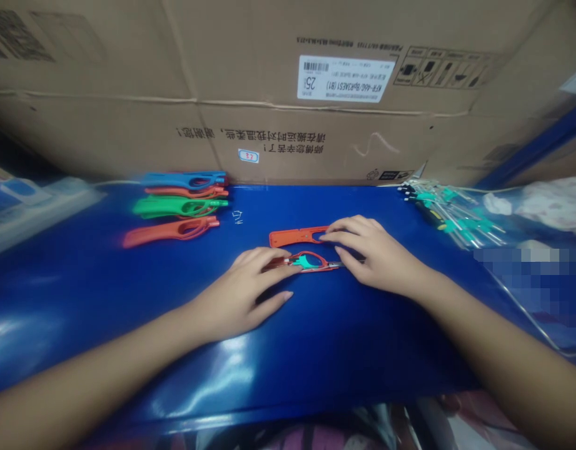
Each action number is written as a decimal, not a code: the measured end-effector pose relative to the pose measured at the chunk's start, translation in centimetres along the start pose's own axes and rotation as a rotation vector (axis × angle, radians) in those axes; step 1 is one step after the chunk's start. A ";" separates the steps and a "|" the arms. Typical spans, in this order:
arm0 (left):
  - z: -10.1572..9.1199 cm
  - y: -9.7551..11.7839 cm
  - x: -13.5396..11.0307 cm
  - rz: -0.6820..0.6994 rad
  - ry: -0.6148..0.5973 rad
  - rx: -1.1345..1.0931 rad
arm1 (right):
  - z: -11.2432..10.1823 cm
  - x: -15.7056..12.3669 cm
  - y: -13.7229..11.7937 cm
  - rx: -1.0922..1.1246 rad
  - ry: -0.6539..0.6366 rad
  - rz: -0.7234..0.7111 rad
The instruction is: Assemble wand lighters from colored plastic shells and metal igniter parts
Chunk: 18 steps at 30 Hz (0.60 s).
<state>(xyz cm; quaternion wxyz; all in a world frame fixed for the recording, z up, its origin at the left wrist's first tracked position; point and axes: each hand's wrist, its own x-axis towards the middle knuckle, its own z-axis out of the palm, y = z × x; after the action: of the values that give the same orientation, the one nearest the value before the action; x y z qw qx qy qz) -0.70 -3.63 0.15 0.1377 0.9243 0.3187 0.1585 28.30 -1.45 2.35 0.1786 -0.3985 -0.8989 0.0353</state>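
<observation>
On the blue tabletop lies an orange lighter half-shell [322, 256] with a green trigger [308, 262] and a metal rod in it. My left hand [250, 284] grips its left end, fingers over the top edge, thumb stretched out below. Just behind it is a second orange half-shell [292, 237], its hollow side up. The fingertips of my right hand [375, 253] close over this one's right end, while the thumb is beside the rod of the nearer shell.
Several coloured lighter bodies [180, 207] lie at the back left, with small metal pieces [237, 217] beside them. Metal rods with green triggers [461, 215] are piled at the back right, near a screwdriver [431, 215]. A cardboard box [142, 131] stands behind the table.
</observation>
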 end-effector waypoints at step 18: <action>-1.5 -0.7 0.4 0.039 0.375 0.100 | 0.5 0.8 -0.7 0.452 0.282 0.347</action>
<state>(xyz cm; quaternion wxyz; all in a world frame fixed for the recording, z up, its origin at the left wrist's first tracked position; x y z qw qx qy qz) -1.39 -2.63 1.36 0.0265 0.8903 0.3281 0.3147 27.13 -1.35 2.24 0.3766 -0.4971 -0.7534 0.2084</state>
